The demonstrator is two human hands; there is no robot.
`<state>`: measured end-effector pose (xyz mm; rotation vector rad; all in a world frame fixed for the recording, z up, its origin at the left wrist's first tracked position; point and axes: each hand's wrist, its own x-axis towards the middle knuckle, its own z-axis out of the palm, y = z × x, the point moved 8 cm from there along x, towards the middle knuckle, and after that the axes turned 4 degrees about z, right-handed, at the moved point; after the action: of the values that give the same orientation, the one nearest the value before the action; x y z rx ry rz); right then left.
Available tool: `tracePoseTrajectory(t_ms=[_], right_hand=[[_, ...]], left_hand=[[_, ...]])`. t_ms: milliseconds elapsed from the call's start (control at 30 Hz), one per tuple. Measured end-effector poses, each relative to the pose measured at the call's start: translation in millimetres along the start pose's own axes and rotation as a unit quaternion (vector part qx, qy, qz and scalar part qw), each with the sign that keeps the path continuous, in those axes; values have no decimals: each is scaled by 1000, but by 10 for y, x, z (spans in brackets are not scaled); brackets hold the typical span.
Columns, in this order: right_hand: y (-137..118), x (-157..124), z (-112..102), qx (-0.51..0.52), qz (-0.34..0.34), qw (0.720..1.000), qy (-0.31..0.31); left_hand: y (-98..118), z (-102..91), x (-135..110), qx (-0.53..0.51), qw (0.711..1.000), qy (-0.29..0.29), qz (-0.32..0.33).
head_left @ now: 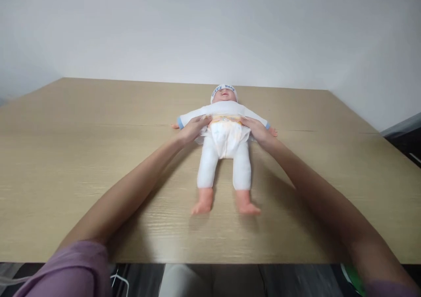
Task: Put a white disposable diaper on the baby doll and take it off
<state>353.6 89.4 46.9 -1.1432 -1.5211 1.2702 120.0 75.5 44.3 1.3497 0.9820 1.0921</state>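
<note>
A baby doll (208, 169) lies on its back on the wooden table, head away from me and bare feet towards me. It wears a white headband (224, 87) with lettering and a white top (226, 108) with blue cuffs. A white diaper (227, 139) with an orange-yellow waistband is around its hips. At the left side of the waistband, my left hand (197, 128) is closed on the diaper's edge. My right hand (255, 128) grips the opposite edge in the same way. The fingertips of both hands are partly hidden and a little blurred.
The light wooden table (98, 165) stretches out on both sides, its back edge near a pale wall (197, 29). Dark objects (408, 139) stand beyond the right edge. A white wire-like item (121, 281) shows below the front edge.
</note>
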Motion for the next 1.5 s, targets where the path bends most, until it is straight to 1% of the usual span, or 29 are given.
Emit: tracePoseTrajectory(t_ms=[67,100,133,200,267,333,400,433,467,500,567,600,667,700,733,800,867,933,1033,1133,1200,1267,1333,1400,1500], right_hand=[[-48,-287,32,-41,20,999,-8],[-69,-402,33,-64,27,998,-4],[-92,-490,17,-83,28,996,7],[-137,-597,-65,-106,8,993,46],[-176,-664,-217,-130,-28,986,104],[-189,-757,-406,-183,-55,968,162],[-156,-890,-559,-266,-63,944,186],[-125,-966,-615,-313,-64,929,187],[-87,-1044,-658,-361,-65,912,184],[-45,-1118,-688,-403,-70,895,179],[33,-1234,-725,-456,-85,869,175],[69,-1266,-737,-466,-90,863,176],[146,-1270,-755,-460,-81,867,174],[183,-1251,-764,-449,-68,874,173],[216,-1225,-771,-435,-51,882,171],[267,-1172,-776,-405,-18,899,164],[290,-1135,-775,-387,4,907,164],[292,-1117,-775,-390,16,904,175],[307,-1105,-768,-409,39,893,182],[329,-1093,-760,-409,70,895,162],[298,-1077,-759,-389,79,907,141],[215,-1038,-749,-333,79,933,113],[69,-964,-699,-256,59,961,82],[-114,-849,-587,-204,23,977,53],[-296,-629,-294,-202,-9,979,21]], left_hand=[[10,35,-241,13,999,-40,-14],[29,40,-340,31,998,-50,-20],[58,29,-415,58,997,-48,-22],[137,-16,-485,129,991,-23,-15],[220,-75,-472,191,981,15,-5],[322,-130,-432,237,969,63,11],[493,-135,-423,279,952,113,54],[604,-90,-437,298,942,129,87],[720,-3,-457,317,931,132,126],[831,130,-480,336,919,120,168],[1000,495,-521,384,888,63,246],[1040,697,-532,414,867,27,276],[1021,1043,-517,476,826,-34,302],[977,1161,-491,503,810,-51,298],[925,1242,-459,526,797,-60,290],[827,1319,-406,556,782,-66,273],[761,1327,-379,571,773,-67,267],[726,1305,-369,577,770,-65,263],[713,1275,-363,577,773,-57,259],[714,1282,-361,572,778,-55,255],[716,1290,-362,573,778,-54,250],[721,1292,-365,572,780,-53,247],[724,1291,-366,567,784,-53,247],[715,1291,-360,562,787,-53,249],[679,1293,-344,564,784,-54,254]])
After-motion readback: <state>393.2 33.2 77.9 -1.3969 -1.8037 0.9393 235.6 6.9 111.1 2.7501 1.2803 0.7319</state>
